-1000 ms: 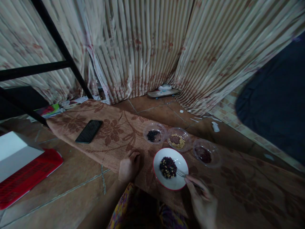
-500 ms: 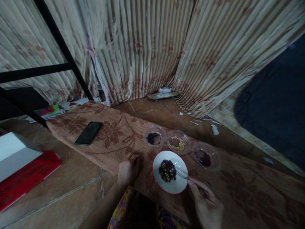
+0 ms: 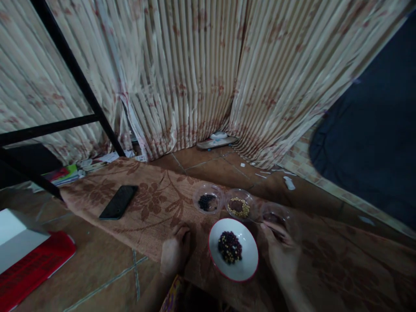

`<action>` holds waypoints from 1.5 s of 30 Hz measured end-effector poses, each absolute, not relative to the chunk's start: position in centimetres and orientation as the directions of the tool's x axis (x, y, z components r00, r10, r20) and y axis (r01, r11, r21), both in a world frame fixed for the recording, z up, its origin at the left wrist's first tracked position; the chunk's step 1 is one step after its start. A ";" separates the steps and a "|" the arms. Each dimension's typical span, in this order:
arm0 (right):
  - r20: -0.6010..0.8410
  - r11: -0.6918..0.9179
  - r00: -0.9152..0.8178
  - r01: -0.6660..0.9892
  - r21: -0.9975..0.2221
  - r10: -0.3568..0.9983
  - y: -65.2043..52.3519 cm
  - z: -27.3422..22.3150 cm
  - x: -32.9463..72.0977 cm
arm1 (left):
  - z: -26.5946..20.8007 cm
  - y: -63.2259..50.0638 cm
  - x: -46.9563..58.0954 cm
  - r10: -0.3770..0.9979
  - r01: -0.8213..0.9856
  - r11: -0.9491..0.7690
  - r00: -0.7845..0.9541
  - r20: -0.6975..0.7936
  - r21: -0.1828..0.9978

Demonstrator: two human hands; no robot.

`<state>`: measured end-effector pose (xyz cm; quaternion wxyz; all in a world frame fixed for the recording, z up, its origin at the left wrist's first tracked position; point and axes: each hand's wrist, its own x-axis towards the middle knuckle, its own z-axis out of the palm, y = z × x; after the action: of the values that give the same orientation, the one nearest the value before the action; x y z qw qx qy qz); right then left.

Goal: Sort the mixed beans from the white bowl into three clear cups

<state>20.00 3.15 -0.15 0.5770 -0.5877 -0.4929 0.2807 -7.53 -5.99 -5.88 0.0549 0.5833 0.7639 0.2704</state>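
Observation:
My right hand (image 3: 282,248) pinches thin metal tweezers (image 3: 255,221), whose tips lie near the middle cup. Below them a white bowl (image 3: 249,259) with a red rim holds a mixed heap of dark and yellow beans (image 3: 230,247). Behind the bowl stand three clear plastic cups: one with black beans (image 3: 204,202), a cup of yellow beans (image 3: 240,208), and a right-hand cup (image 3: 267,208) partly hidden by my hand. Curled and resting on the cloth left of the bowl, my left hand (image 3: 176,249) holds nothing visible.
A black phone (image 3: 118,202) lies on the left of the cloth-covered bench (image 3: 152,234). Striped curtains (image 3: 195,78) hang behind. A black metal frame (image 3: 97,117) and a red-and-white box (image 3: 39,255) are at left. Small white scraps (image 3: 289,183) lie on the floor.
My right hand has lifted the tweezers out of the bowl and moved them up toward the cups. My left hand stays by the bowl. The view has tilted slightly upward.

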 end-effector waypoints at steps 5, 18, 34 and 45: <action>0.132 0.035 0.305 0.304 -0.952 0.943 -1.5 0.0 21.4 | -5.7 -6.0 -7.4 0.915 0.860 0.164 -0.315 0.250 0.484; -0.016 -0.110 0.221 0.418 -0.902 0.975 -4.5 -1.5 21.7 | -5.8 -6.0 -7.3 0.914 0.850 0.114 -0.293 0.282 0.515; 0.082 0.013 0.146 0.422 -0.906 0.986 -4.3 -1.1 20.4 | -5.7 -6.0 -7.3 0.909 0.867 0.122 -0.293 0.296 0.483; 0.123 0.089 0.044 0.460 -0.884 0.991 -5.0 -1.1 20.6 | -6.1 -6.0 -7.4 0.912 0.870 0.119 -0.286 0.293 0.479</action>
<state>20.65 -5.03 -1.06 0.4126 -0.5931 -0.6117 0.3222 -7.43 -5.98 -6.10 0.0366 0.5965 0.7469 0.2915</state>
